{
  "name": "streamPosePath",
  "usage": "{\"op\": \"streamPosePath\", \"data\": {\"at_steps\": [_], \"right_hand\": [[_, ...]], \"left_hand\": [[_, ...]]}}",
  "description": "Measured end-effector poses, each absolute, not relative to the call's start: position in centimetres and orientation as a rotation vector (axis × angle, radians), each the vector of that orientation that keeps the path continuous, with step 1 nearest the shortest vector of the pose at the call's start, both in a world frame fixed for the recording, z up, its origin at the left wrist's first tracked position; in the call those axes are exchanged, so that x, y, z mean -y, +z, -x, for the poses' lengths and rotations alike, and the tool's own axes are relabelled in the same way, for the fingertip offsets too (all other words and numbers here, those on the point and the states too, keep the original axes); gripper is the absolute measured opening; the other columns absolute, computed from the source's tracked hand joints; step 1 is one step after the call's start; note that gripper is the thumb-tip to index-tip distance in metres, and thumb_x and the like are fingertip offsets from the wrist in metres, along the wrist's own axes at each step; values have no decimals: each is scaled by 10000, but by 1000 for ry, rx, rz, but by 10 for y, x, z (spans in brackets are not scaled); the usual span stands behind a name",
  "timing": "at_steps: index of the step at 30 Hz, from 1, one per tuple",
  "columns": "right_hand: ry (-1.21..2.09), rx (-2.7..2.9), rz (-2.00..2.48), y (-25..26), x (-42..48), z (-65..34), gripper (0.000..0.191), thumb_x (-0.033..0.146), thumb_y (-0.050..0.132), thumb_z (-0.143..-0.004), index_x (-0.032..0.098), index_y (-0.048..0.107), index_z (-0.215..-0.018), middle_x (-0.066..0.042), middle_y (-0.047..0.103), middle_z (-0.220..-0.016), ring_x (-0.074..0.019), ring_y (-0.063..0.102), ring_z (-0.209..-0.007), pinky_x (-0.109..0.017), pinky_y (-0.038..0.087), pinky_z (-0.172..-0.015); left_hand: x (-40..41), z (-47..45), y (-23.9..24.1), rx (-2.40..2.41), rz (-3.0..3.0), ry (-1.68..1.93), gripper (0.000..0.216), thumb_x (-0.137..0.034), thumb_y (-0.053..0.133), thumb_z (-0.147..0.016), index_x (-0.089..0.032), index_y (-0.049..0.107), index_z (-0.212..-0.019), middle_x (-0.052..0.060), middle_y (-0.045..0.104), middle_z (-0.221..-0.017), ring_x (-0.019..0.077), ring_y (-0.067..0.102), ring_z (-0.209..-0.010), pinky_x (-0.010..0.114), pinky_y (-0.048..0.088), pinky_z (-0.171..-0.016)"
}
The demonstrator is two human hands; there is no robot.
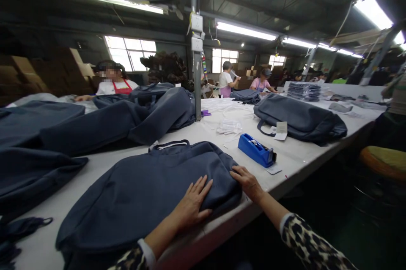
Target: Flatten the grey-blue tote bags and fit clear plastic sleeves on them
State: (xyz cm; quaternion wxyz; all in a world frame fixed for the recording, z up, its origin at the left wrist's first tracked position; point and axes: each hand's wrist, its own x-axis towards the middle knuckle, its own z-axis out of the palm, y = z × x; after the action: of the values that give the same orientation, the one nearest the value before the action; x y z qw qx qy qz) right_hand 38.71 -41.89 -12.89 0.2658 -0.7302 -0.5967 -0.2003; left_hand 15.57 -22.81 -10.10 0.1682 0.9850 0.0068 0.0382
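A dark blue fabric bag [136, 194] lies flat on the white table [294, 156] in front of me, its handle toward the far side. My left hand [192, 204] rests flat on the bag's near right part, fingers stretched out. My right hand [245, 181] sits at the bag's right corner, fingers curled down onto the fabric edge; whether it pinches the cloth is unclear. Both sleeves carry a leopard print.
A blue tape dispenser [256, 150] stands just right of the bag. More dark bags [300, 120] and piled bags [104, 124] lie across the table. A steel post [197, 80] rises mid-table. Other people work at the far side. The table edge drops off at right.
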Motion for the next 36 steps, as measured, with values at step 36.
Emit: {"op": "streamPosePath", "data": {"at_steps": [36], "right_hand": [[369, 933, 1765, -123, 424, -345, 236, 441, 654, -775, 212, 709, -763, -74, 705, -1032, -283, 595, -1109, -474, 387, -1073]], "left_hand": [[241, -153, -126, 227, -2836, 136, 807, -96, 458, -864, -318, 94, -1550, -1, 172, -1612, 222, 189, -1478, 478, 257, -1204]]}}
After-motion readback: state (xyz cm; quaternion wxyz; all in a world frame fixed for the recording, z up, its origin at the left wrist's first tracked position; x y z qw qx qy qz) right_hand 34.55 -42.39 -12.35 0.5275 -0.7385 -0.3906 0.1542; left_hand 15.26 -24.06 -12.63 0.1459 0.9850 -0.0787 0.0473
